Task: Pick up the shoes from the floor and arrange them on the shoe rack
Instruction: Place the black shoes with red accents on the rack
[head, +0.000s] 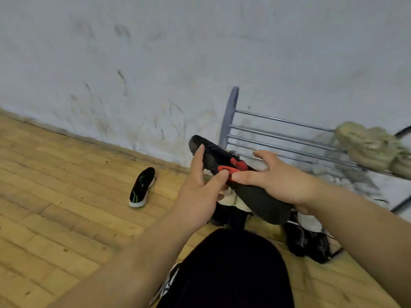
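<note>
Light was soft, even and fairly bright, with no glare and no single clear source. The wall (155,63) read pale blue-grey and the floor (55,196) warm yellow. Shadows were faint: a thin one beside the sneaker (142,187), and deeper shade under the held shoe (262,203). Motion blur smeared the beige shoes (373,150) on the rack (229,116) and softened the right edge. The left hand (198,187) and right hand (282,181) stayed fairly sharp. The wide lens bowed the wall's base and stretched the forearms.
</note>
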